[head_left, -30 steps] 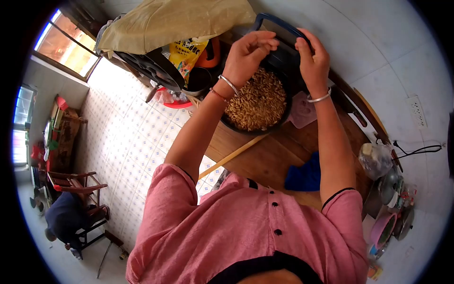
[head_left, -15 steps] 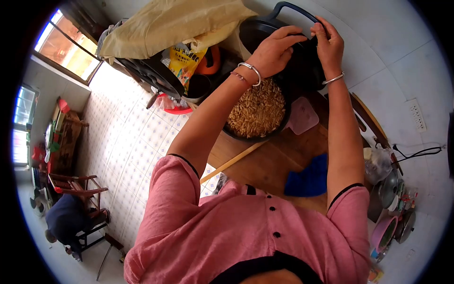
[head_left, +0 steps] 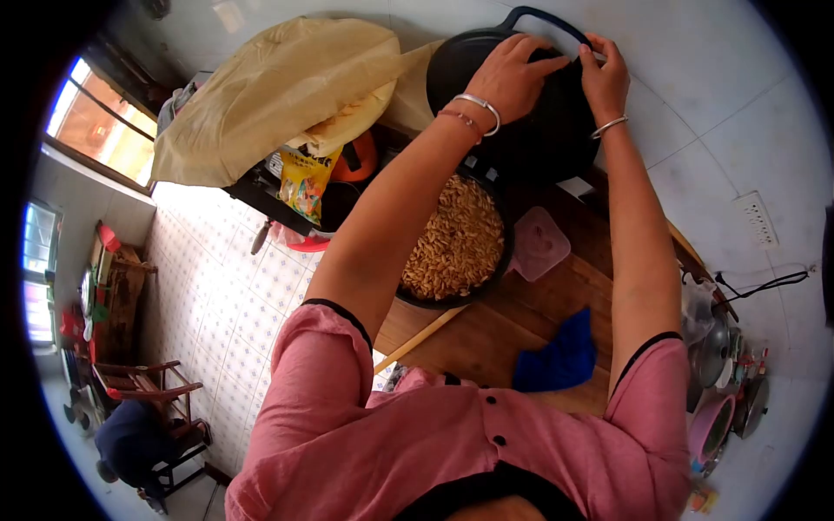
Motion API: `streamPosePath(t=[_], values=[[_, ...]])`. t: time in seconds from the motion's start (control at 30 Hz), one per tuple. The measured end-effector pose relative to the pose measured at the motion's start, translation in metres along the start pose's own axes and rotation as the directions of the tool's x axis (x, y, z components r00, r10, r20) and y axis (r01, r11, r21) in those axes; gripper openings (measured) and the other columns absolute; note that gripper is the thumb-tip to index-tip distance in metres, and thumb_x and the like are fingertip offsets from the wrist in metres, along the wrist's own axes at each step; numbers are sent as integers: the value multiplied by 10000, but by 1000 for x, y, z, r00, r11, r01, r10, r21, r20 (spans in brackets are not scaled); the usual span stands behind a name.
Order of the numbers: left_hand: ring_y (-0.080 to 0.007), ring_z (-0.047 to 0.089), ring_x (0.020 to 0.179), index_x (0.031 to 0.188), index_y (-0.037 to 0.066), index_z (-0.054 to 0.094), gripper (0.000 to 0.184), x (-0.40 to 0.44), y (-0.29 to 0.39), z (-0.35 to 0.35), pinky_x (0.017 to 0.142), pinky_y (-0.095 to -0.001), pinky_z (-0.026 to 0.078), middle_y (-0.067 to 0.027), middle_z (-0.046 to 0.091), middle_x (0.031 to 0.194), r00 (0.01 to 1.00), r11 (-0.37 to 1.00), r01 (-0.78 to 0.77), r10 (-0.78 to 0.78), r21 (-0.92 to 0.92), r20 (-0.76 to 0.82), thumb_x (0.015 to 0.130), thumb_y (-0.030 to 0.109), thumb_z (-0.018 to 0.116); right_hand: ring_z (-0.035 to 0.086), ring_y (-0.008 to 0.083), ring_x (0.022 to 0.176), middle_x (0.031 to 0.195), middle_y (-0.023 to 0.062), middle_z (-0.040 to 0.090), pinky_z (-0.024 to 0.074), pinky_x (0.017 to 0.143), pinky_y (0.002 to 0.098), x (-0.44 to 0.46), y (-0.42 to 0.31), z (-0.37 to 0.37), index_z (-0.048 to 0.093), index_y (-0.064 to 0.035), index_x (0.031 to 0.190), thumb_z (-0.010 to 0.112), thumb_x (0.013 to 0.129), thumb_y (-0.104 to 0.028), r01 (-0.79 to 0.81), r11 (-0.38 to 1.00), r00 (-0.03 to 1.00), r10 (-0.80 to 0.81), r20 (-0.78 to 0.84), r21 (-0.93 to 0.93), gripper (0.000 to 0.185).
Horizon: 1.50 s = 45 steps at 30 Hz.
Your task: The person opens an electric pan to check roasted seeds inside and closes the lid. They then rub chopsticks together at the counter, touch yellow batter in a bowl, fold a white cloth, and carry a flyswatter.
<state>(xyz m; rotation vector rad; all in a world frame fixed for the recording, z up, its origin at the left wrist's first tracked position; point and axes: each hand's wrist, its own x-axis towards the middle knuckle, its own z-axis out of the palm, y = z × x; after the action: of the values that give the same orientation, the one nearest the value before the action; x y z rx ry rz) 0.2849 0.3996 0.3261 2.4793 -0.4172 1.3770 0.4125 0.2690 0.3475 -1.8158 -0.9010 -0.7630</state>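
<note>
A large, round black lid-like thing [head_left: 530,143] with an arched handle [head_left: 546,16] stands tilted up against the wall. My left hand [head_left: 508,80] lies over its dark face near the upper edge, fingers stretched out and slightly bent. At the right end of the handle, my right hand [head_left: 605,80] has its thumb and fingers closed on it. Below, a black pan [head_left: 506,252] holds many tan, elongated pieces [head_left: 456,239], seemingly peanuts in their shells. Whether pan and lid are joined cannot be made out. My left forearm hides part of the pan.
On the wooden table [head_left: 486,330] lie a translucent plastic container [head_left: 540,245], a blue cloth [head_left: 560,352] and a wooden stick [head_left: 423,339]. A tan cloth [head_left: 278,95] and a yellow packet [head_left: 304,184] are at the left. A person [head_left: 139,443] sits far left.
My view has shifted, so the pan appears lower and further left. More of the black lid's face shows, and my left hand sits closer to my right hand's level.
</note>
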Motion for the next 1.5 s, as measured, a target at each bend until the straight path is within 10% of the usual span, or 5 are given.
streamPosePath(t=[0.43,0.63,0.93,1.2,1.5], values=[[-325,449,1105,1209,109,501,456,-81,8,-16,948,-416,364,-154,472,1198,976,975,193,-203,-114,-83,764,62,587,554,243,876,947,79,609,439,806,342,-57,-28,-22,609,-91,1024,517,843,-93,264,942,939,-301,-170,-206,203],[-339,448,1095,1142,106,543,424,-266,73,-10,907,-395,409,-160,494,1156,750,839,517,-539,169,383,729,140,634,533,294,999,1072,128,576,429,853,403,-214,-70,5,582,-68,1026,538,824,-76,-245,969,822,196,535,20,207],[-299,572,802,1000,98,608,260,-324,48,0,704,-386,469,-109,597,858,675,860,473,-493,192,548,744,113,569,502,328,1034,1112,147,543,423,843,415,-339,-54,33,585,-59,1036,580,782,-79,92,972,644,107,757,-215,255],[-315,609,751,924,84,609,172,-292,57,-13,628,-386,478,-136,624,806,568,660,734,-725,160,389,785,183,592,606,219,700,780,102,635,471,654,324,-315,-56,39,620,-25,904,572,823,-111,-616,787,596,434,676,38,127],[-336,602,666,818,60,601,133,-287,55,-13,608,-387,476,-139,616,693,515,517,853,-809,-73,285,789,191,605,583,136,720,792,74,639,458,661,281,-307,-53,33,618,13,845,620,830,-221,-806,585,479,558,678,89,234]])
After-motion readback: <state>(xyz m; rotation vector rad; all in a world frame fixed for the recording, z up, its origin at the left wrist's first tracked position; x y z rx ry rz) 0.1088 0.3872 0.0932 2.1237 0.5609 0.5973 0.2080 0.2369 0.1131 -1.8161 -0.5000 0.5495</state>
